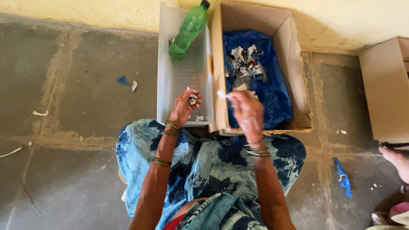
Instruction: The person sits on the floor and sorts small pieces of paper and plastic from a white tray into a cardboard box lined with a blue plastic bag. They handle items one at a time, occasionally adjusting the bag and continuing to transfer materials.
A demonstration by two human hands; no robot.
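Observation:
My left hand (185, 106) is closed around a small crumpled white scrap of paper (193, 100), held over the near end of a translucent white plastic bin (164, 76). My right hand (247, 111), blurred, pinches a small white scrap (222, 94) above the near left edge of a cardboard box (298, 85). That box is lined with a blue plastic bag (272, 93) holding several crumpled paper scraps (245, 61). A green plastic bottle (187, 30) with a black cap lies tilted in the far end of the bin.
Blue floral cloth (204, 162) covers my lap on the concrete floor. Small scraps lie about: a blue one (124, 81) to the left, another blue one (343, 176) at right. A second cardboard box (385, 89) stands at right, with another person's foot (396, 159) below it.

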